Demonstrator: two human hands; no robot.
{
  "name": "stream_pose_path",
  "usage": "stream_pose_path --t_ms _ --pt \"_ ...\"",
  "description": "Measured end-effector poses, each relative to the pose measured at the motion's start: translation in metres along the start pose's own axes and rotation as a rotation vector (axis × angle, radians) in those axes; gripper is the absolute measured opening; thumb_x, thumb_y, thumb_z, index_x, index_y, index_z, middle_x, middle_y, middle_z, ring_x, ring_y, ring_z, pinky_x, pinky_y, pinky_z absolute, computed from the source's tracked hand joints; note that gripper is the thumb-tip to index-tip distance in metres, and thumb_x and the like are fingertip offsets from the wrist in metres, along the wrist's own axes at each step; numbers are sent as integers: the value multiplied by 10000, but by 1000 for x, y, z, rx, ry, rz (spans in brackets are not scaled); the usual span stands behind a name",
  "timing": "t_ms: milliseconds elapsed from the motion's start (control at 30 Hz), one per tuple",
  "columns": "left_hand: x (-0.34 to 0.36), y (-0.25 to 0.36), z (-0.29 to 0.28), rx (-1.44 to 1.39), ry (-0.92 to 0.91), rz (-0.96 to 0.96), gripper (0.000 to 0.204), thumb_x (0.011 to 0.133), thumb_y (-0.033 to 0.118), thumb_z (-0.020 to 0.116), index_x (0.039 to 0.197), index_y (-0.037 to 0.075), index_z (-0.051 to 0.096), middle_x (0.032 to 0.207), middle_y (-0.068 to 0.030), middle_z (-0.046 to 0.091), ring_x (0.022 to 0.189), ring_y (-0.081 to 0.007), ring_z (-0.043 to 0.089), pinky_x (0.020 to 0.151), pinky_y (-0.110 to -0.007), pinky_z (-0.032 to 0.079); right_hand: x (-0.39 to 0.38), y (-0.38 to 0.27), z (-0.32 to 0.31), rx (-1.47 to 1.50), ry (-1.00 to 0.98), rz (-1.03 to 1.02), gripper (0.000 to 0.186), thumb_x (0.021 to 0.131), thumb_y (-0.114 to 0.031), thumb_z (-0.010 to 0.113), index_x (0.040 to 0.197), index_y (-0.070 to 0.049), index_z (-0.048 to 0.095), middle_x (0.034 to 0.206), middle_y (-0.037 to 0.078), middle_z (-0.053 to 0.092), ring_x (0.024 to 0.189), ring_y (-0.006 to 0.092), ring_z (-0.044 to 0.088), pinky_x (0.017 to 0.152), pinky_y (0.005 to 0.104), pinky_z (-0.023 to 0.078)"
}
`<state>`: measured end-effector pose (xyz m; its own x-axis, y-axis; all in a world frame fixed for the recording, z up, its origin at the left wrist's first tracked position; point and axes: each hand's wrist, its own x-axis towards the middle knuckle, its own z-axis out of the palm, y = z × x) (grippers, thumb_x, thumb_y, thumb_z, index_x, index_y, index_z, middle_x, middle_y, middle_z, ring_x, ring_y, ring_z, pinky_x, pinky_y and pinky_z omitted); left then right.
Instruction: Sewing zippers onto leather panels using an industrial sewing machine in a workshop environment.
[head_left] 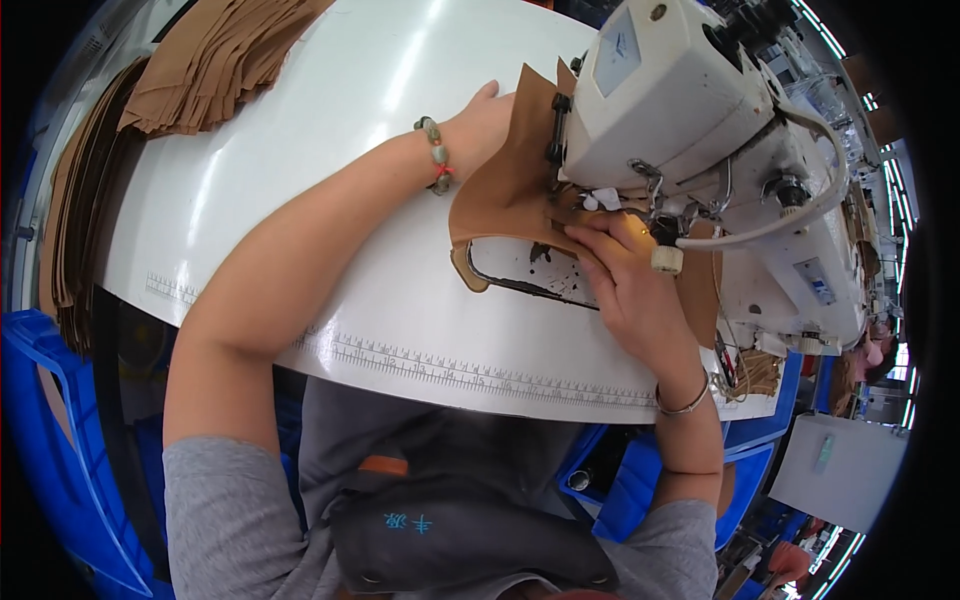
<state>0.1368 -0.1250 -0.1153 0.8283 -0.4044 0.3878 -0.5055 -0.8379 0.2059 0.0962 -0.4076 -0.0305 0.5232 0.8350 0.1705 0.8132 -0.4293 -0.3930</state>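
A brown piece of fabric or leather (490, 205) stands curved and partly upright on the white sewing table, its inner edge under the head of a sewing machine (640, 90). My right hand (632, 285) is closed on the piece's near edge, fingers bunched close to the needle area, where a small lamp lights them. The needle itself is hidden. My left hand (485, 122) reaches behind the upright part of the piece. Its thumb side shows, but the other fingers are hidden by the brown material.
Stacks of brown cut pieces (215, 65) lie at the far left, with more hanging over the edge (80, 200). A printed ruler (440, 366) runs along the table's near edge. Blue bins (70, 430) stand below. Small tools (727, 362) and brown pieces (757, 372) lie at the right.
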Motion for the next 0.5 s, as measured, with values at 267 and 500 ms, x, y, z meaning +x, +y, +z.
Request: stream_pose_path --t_ms 267,500 --pt "-5 7 -16 23 -86 -28 528 930 378 636 1397 150 549 1436 -75 561 1320 -259 544 1029 -596 405 -1 -8 -3 -15 -38 43 307 925 -89 614 1221 -27 669 1224 97 623 1054 356 639 938 442 507" --pt "-1 10 -11 -18 26 -28 501 939 357 622 1388 143 558 1414 -92 580 1306 -284 557 1031 -635 389 -7 -12 3 -208 -31 -5 414 884 -183 701 1260 -13 671 1249 101 626 1059 359 650 918 445 526"
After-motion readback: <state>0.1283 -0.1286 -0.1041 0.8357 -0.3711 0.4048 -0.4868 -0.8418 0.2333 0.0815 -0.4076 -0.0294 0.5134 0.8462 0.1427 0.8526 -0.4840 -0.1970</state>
